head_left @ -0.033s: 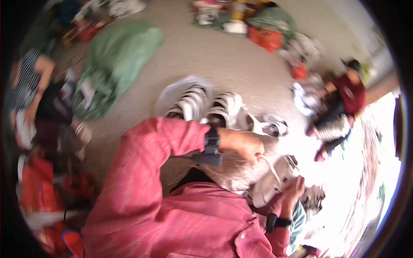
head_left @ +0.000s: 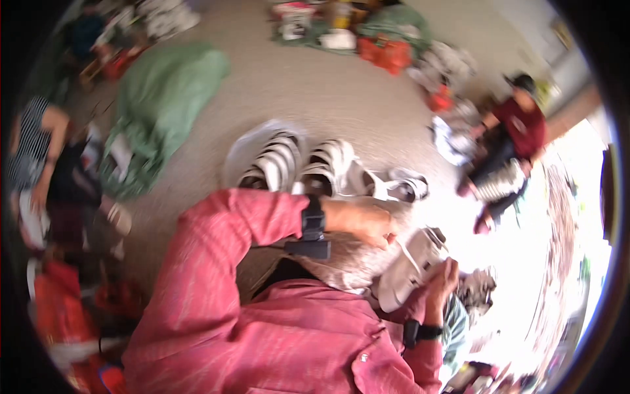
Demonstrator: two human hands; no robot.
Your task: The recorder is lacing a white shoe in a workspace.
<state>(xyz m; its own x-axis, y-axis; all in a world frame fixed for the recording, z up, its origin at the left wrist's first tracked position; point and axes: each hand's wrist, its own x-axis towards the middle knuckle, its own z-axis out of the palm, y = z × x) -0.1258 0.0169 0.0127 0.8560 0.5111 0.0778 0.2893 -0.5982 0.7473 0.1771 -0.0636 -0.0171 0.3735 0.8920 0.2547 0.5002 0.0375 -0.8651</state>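
The white shoe (head_left: 398, 281) lies aslant over the person's lap, between the two hands and right of the patterned cloth (head_left: 344, 262). A pale lace (head_left: 405, 251) runs from the left hand (head_left: 364, 222) to the shoe's upper; those fingers look closed on the lace, knuckles up. The right hand (head_left: 443, 284) is by the shoe's right side, its fingers curled and drawn together; I cannot tell whether they hold anything, nor whether they touch the shoe.

The likeliest trouble, I judge, is the shoe slipping or rolling: cloth is a soft, uneven bed, and no hand is plainly clamped round the shoe's body. A hard pull on the lace could then drag the shoe along instead of tightening anything. The lace looks thin and could slide out of the left fingers if the pinch is light.

The dark box (head_left: 308, 249) at the left wrist is near the cloth and might snag if the forearm dropped. The sandals (head_left: 270, 164) are just beyond that forearm, on the floor (head_left: 262, 72), so a far swing could knock them. Strong glare to the right might hide the shoe's finer parts.
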